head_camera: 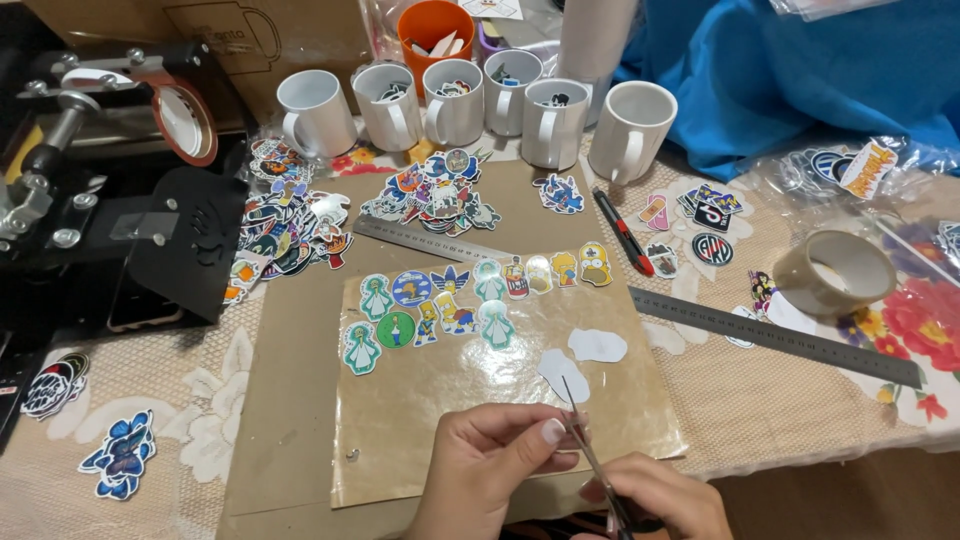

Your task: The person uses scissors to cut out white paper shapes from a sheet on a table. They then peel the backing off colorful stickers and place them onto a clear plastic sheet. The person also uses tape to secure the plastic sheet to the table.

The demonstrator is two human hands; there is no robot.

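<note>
Both hands (pixel 570 470) on thin tweezers (pixel 585 440), tips pointing away, up-table.

Layout relative to the left hand (pixel 495 455): right hand (pixel 665 495) just to its right, tweezers (pixel 590 450) between them; sheet (pixel 490 370) beneath; stickers (pixel 470 300) beyond; mugs (pixel 470 110) farthest; ruler (pixel 775 335) to the right; press (pixel 110 190) far left.
</note>
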